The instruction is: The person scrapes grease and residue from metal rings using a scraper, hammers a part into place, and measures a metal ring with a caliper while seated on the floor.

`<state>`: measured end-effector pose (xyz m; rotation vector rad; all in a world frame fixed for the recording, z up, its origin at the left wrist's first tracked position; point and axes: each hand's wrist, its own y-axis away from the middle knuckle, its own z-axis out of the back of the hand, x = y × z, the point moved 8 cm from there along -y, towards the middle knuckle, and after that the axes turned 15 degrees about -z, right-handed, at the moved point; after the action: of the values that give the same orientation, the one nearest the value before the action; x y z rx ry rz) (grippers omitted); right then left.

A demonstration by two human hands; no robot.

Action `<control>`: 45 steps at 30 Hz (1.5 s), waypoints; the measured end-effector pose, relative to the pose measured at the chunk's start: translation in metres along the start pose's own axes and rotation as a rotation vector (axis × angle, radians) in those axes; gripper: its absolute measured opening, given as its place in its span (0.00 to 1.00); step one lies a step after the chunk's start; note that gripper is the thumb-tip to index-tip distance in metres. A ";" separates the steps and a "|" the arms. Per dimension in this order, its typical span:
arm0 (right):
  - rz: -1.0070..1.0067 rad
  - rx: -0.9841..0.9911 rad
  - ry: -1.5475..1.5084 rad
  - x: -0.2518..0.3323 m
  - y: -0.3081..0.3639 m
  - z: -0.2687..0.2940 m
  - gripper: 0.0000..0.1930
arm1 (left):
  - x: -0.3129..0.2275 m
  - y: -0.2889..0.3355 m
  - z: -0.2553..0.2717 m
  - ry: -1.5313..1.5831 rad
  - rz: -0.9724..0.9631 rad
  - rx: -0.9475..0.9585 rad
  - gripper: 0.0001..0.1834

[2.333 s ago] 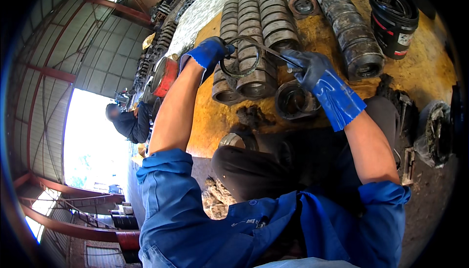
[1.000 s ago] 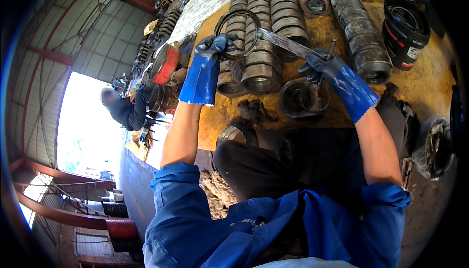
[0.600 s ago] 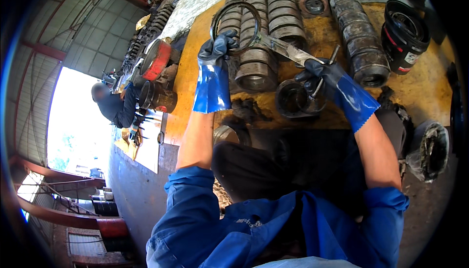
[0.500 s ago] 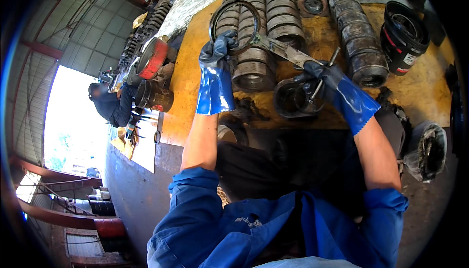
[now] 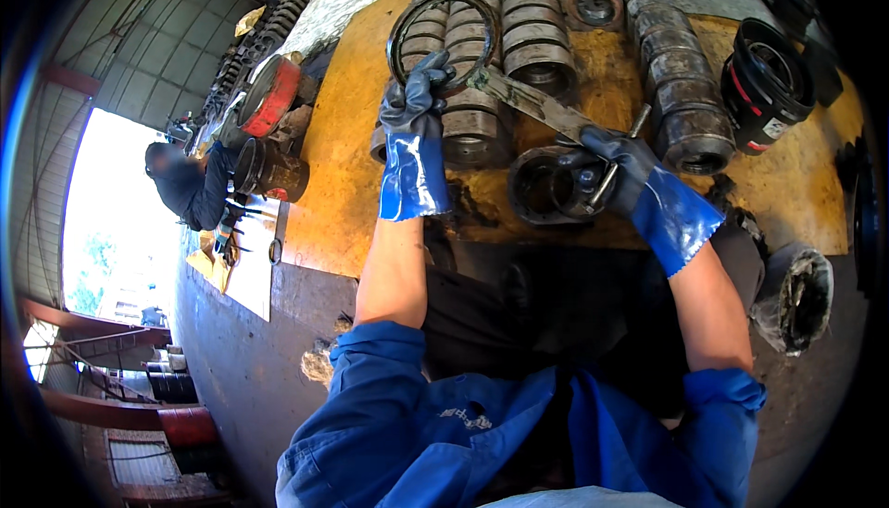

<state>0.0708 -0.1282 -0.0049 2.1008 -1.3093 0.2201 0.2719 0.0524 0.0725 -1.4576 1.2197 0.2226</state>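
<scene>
My left hand (image 5: 414, 128), in a blue and dark rubber glove, grips a thin dark metal ring (image 5: 494, 31) at its lower left edge and holds it upright above the bench. My right hand (image 5: 630, 175), gloved alike, is closed around a flat metal scraper (image 5: 537, 108). The blade's tip meets the ring's lower right rim. A thin metal rod (image 5: 640, 122) crosses my right hand; whether it belongs to the scraper I cannot tell. Just below that hand lies a dark open metal collar (image 5: 530, 195), partly covered by it.
Rows of stacked metal rings (image 5: 537, 31) lie across the yellow bench (image 5: 347, 128). A black bucket (image 5: 764, 91) stands at the right, near a greasy open container (image 5: 796, 300). A rusty bucket (image 5: 282, 175) and a red-rimmed drum (image 5: 269, 105) stand left, beside another person (image 5: 190, 188).
The background has shifted left in the view. My left hand has raised the ring slightly, and the scraper's tip stays against its lower right rim.
</scene>
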 end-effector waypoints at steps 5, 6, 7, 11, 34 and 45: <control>0.078 -0.121 0.040 0.006 0.004 0.012 0.15 | 0.003 -0.002 0.009 -0.124 0.067 0.059 0.14; 0.090 -0.131 0.044 0.008 0.005 0.011 0.16 | 0.005 -0.003 0.016 -0.182 0.041 0.079 0.14; 0.101 -0.141 0.049 0.009 0.006 0.011 0.16 | 0.007 -0.003 0.022 -0.240 0.015 0.099 0.15; 0.222 -0.253 0.053 0.017 0.016 0.015 0.17 | 0.009 0.005 0.018 -0.149 0.111 0.094 0.11; 0.442 -0.379 0.579 0.042 0.048 0.011 0.20 | 0.019 0.021 0.032 -0.152 0.369 -0.064 0.13; 0.380 -0.316 0.459 0.031 0.034 0.016 0.18 | 0.015 0.023 0.018 -0.110 0.293 -0.038 0.13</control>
<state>0.0537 -0.1712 0.0112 1.4194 -1.3407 0.5794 0.2698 0.0635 0.0423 -1.2772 1.3414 0.5198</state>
